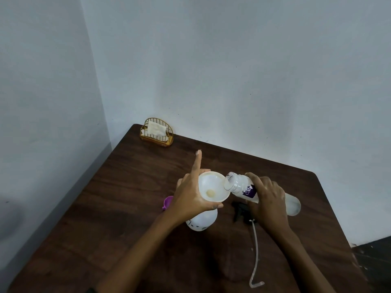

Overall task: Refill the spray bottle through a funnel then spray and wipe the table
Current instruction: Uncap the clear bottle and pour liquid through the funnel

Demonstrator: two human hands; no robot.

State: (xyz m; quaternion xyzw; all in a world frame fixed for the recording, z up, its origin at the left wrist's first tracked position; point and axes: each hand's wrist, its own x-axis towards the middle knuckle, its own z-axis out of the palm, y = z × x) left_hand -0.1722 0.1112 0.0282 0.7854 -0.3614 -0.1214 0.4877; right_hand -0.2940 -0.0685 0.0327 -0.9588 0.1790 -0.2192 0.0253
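A white spray bottle stands uncapped on the dark wooden table, with a white funnel set in its neck. My left hand grips the funnel's rim, index finger pointing up. My right hand holds a clear refill bottle with a purple label, tipped almost flat, its open mouth over the funnel's right edge. The black spray head with its long dip tube lies on the table under my right hand.
A purple cap lies left of the spray bottle, partly behind my left hand. A gold wire holder with a white cloth stands at the far left corner. Walls close off the table's back and left sides.
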